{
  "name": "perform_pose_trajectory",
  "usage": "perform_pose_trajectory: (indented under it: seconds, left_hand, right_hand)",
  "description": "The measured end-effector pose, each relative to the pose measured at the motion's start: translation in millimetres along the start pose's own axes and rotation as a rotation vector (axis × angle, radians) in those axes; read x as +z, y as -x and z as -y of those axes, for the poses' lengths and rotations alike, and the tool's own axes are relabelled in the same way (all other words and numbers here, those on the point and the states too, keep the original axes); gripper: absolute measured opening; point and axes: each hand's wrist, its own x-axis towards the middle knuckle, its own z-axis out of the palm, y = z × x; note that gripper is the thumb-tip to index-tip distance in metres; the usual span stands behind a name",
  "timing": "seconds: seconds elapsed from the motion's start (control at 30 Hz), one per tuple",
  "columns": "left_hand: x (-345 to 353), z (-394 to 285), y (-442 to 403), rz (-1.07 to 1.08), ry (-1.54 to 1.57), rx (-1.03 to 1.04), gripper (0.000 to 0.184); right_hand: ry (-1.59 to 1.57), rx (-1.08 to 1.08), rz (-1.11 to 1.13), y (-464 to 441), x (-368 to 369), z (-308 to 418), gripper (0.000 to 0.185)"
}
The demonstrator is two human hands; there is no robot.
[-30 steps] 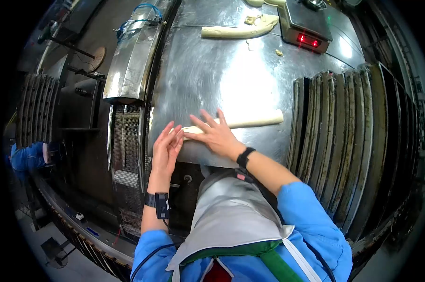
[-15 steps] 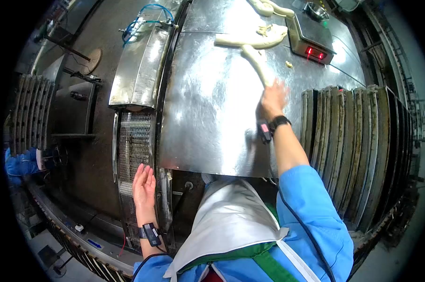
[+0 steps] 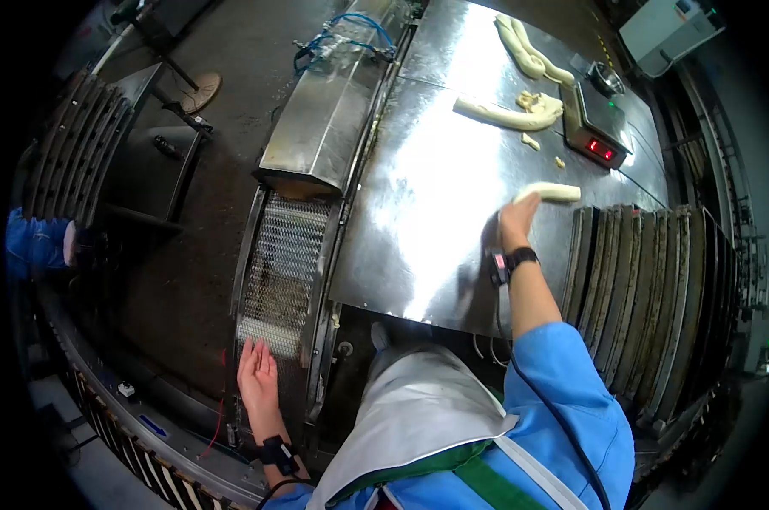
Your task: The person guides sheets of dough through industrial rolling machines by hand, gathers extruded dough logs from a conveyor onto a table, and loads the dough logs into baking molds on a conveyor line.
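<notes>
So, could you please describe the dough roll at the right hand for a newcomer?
On the steel table, find the digital scale. Below and left of it in view, a pale dough roll extends from the right hand. The other dough lies farther up, untouched.

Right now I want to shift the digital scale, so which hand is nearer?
Right: the right hand is at one end of a dough roll, on the near side of the scale; the left hand is farther off, by the mesh belt.
</notes>
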Motion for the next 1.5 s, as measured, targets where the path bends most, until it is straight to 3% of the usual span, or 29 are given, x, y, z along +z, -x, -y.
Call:
perform_pose_trajectory:
  seconds: [0.03, 0.07, 0.1, 0.13, 0.17, 0.2, 0.3, 0.4, 0.5, 0.6, 0.7, 0.77, 0.83, 0.87, 0.93, 0.97, 1.0, 1.2, 1.3, 1.37, 1.4, 1.47, 1.5]
  left_hand:
    - [-6, -2, 7, -0.035, -0.018, 0.012, 0.048]
    - [-13, -3, 12, -0.073, -0.037, 0.022, 0.048]
    - [-23, -2, 16, -0.078, -0.033, 0.029, 0.048]
    - [-33, -1, 21, -0.124, -0.03, 0.02, 0.048]
    - [-40, -1, 24, -0.168, -0.03, 0.01, 0.048]
    - [-44, -1, 27, -0.17, -0.029, 0.017, 0.048]
    - [-45, 2, 36, -0.204, -0.041, 0.007, 0.049]
    - [-36, 8, 32, -0.189, -0.021, -0.004, 0.048]
    - [-22, 10, 25, -0.037, -0.03, -0.004, 0.047]
    - [11, 12, 21, -0.026, -0.076, 0.027, 0.046]
    - [42, 14, -2, 0.026, -0.217, 0.066, 0.045]
    - [62, 14, -25, 0.126, -0.528, 0.198, 0.042]
    - [85, 17, -55, 0.181, -0.86, 0.42, 0.046]
    - [96, 19, -72, 0.19, -0.849, 0.43, 0.046]
    - [115, 19, -105, 0.163, -1.35, 0.859, 0.053]
    - [122, 20, -119, 0.168, -1.343, 0.868, 0.053]
    - [130, 20, -132, 0.209, -1.388, 0.847, 0.058]
    - [130, 36, -147, 0.199, -1.596, 0.774, 0.07]
    - [114, 46, -142, 0.114, -1.575, 0.847, 0.071]
    - [106, 47, -137, 0.09, -1.575, 0.835, 0.07]
    - [102, 48, -135, 0.064, -1.574, 0.823, 0.069]
    - [96, 44, -133, 0.037, -1.593, 0.759, 0.066]
    - [93, 43, -132, 0.027, -1.605, 0.724, 0.065]
  right_hand:
    - [0.095, -0.037, 0.001, -18, 19, 13, 0.063]
    - [-0.082, -0.046, -0.123, -36, 47, 18, 0.062]
    - [-0.017, -0.14, -0.118, -48, 63, 28, 0.062]
    - [-0.18, -0.19, -0.006, -31, 43, 63, 0.059]
    - [-0.15, -0.224, 0.072, -25, 47, 82, 0.056]
    - [-0.038, -0.465, -0.026, -29, 67, 85, 0.057]
    - [0.008, -0.644, 0.194, -10, 71, 113, 0.063]
    - [-0.055, -0.797, 0.279, 29, 72, 108, 0.065]
    - [0.018, -1.019, 0.265, 77, 47, 82, 0.063]
    - [-0.026, -1.102, 0.368, 128, 26, 47, 0.064]
    - [-0.065, -1.069, 0.482, 164, 5, 15, 0.061]
    - [-0.144, -1.07, 0.533, 173, -4, 7, 0.056]
    - [-0.228, -0.917, 0.693, 158, -5, 6, 0.041]
    - [-0.249, -0.823, 0.749, 149, -8, 10, 0.038]
    - [-0.143, -0.626, 0.629, 125, -22, 21, 0.04]
    - [0.014, -0.69, 0.303, 116, -15, 17, 0.036]
    - [-0.006, -0.686, 0.114, 108, -12, 9, 0.034]
    - [0.02, -0.721, 0.131, 118, -35, -64, 0.041]
    - [0.008, -0.59, 0.166, 113, -51, -88, 0.04]
    - [-0.239, -0.305, 0.521, 97, -64, -91, 0.028]
    - [-0.24, -0.304, 0.522, 93, -66, -88, 0.028]
    - [0.22, -0.382, 0.332, 87, -77, -69, 0.024]
    - [0.248, -0.478, 0.183, 94, -80, -55, 0.021]
